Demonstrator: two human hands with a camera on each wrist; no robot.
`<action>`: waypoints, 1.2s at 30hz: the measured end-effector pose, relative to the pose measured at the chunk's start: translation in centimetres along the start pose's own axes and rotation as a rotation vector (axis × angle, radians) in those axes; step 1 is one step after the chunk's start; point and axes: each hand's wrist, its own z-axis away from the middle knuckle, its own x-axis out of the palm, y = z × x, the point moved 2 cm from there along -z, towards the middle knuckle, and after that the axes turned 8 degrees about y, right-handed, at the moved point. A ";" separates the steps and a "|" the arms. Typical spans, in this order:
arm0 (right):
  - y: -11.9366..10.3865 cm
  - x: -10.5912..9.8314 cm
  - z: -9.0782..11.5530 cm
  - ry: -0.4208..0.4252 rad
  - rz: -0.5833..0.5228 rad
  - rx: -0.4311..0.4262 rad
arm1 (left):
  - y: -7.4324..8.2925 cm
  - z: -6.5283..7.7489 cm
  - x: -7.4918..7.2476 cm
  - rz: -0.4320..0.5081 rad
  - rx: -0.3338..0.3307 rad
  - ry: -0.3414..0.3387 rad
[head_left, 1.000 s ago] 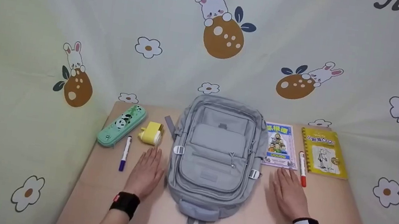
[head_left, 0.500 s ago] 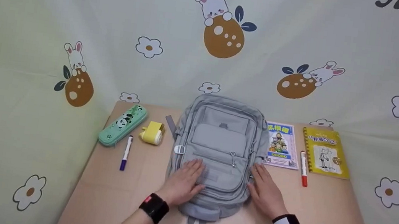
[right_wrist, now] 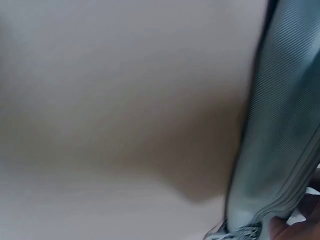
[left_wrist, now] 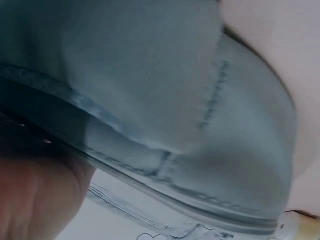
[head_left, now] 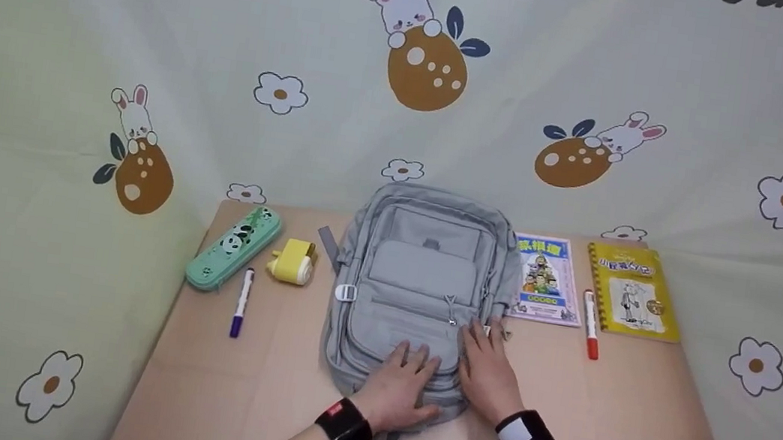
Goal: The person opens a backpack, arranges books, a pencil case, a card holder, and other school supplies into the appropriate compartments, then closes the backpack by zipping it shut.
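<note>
A grey backpack (head_left: 427, 266) lies front side up in the middle of the table, its carry handle end toward me. My left hand (head_left: 401, 392) rests across its lower front, fingers spread and thumb out to the right. Along the bag's lower right edge, my right hand (head_left: 491, 369) touches the side near the strap buckle, its fingers extended forward. Up close in the left wrist view are the bag's grey fabric (left_wrist: 140, 75) and part of the left hand (left_wrist: 40, 200). The right wrist view shows the bag's side (right_wrist: 280, 135), with fingertips (right_wrist: 295, 229) at the zipper seam.
Left of the bag are a green panda pencil case (head_left: 234, 248), a purple-capped marker (head_left: 242, 302) and a small yellow-and-white object (head_left: 292, 261). To the right lie a colourful booklet (head_left: 547, 280), a red-capped marker (head_left: 591, 326) and a yellow spiral notebook (head_left: 633, 291). A printed curtain (head_left: 340, 31) surrounds the table.
Both hands have come inward from the table beside the bag. The left now rests on the bag's lower front, the right on its right edge. The view has shifted slightly.
</note>
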 end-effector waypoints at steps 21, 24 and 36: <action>-1.9 -1.5 -2.4 0.007 -0.302 0.135 | 4.5 -5.3 0.5 -0.174 -0.089 0.264; -1.5 -1.8 -2.7 0.014 -0.370 0.182 | 4.8 -5.9 0.7 -0.242 -0.070 0.290; 3.6 -2.9 -2.1 0.122 -0.486 0.301 | 4.6 -6.8 0.7 -0.118 -0.058 0.421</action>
